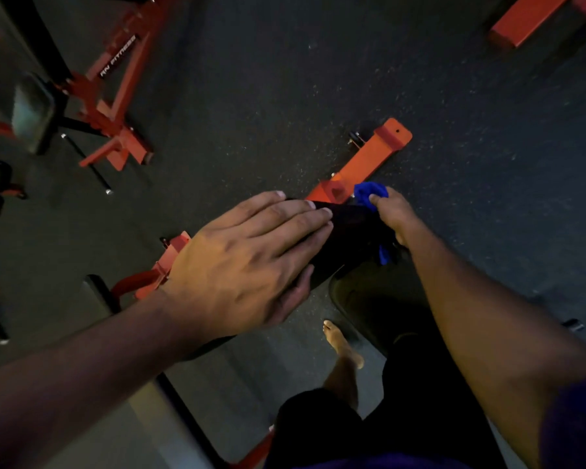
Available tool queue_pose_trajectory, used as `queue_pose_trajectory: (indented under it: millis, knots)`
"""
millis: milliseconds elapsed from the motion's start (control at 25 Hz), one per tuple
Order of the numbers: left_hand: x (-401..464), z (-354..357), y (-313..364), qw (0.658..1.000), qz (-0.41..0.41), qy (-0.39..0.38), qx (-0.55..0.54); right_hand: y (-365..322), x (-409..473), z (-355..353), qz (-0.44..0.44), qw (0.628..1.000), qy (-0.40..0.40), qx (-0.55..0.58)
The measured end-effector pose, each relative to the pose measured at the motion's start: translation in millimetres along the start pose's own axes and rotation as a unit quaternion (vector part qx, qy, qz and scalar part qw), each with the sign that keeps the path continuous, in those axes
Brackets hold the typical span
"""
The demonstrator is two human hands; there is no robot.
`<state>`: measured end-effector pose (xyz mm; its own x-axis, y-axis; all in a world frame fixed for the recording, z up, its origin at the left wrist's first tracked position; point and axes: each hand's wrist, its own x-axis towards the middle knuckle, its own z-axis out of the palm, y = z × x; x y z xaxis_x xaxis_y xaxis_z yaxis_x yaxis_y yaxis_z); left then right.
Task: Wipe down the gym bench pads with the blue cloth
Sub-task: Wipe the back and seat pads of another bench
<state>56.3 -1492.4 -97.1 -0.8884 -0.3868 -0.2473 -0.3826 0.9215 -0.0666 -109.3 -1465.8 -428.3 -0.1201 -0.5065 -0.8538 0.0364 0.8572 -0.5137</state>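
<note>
The left hand (251, 262) lies flat, fingers straight and together, on top of the black bench pad (352, 238), with the thumb tucked under the pad's near edge — a steadying press, not a curled grip. The right hand (391, 214) holds the blue cloth (369, 192) bunched in its fingers at the far right end of the pad; a loose tail of cloth hangs out below the hand on the pad's right side. Beyond the cloth, the red frame foot (372, 154) of the bench runs away across the dark rubber floor (285, 96). A bare foot (342, 343) stands on the floor below the pad.

The step in hand looks like wiping the end and side edge of this pad. To do it well, the cloth would be better spread out than balled up, so more of it meets the vinyl. Strokes should overlap and run the pad's full length, wrapping over the edges where sweat collects. The left hand will have to lift off so that the patch beneath it gets wiped too. The light is dim and the pad very dark, so which parts are already clean cannot be judged.

Other red machines (115, 96) stand at far left, well apart.
</note>
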Motion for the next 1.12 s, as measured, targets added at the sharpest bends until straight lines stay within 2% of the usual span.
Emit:
queue_pose_trajectory:
  millis: [120,200,400,560,600,760,840,1000,1120]
  knots:
    - [-2,0,2,1.000,-0.004,0.005,-0.003,14,21,3,0.084,0.995,-0.028,0.052]
    - [-1,2,2,1.000,-0.007,0.013,-0.008,14,26,1,0.091,0.995,-0.026,0.039]
    - [-2,1,-5,0.999,0.019,0.019,-0.023,-12,-16,-16,-0.036,0.994,0.000,-0.101]
    - [-4,-3,-4,0.998,0.020,0.034,-0.038,-38,-73,-46,-0.052,0.995,-0.077,-0.042]
    - [-4,-4,-6,0.998,0.027,0.030,-0.046,-48,-88,-50,-0.065,0.995,-0.073,-0.035]
    - [-7,-2,-12,0.996,0.039,0.050,-0.064,-77,-154,-50,-0.198,0.978,0.028,-0.060]
    - [-8,-6,-11,0.992,0.032,0.067,-0.099,-75,-199,-45,-0.230,0.966,0.099,-0.056]
    - [-31,-25,-21,0.960,0.019,0.116,-0.255,-68,-291,-5,-0.218,0.949,0.226,-0.036]
    - [-72,-7,-42,0.928,0.007,0.138,-0.346,-62,-335,16,-0.222,0.934,0.275,-0.051]
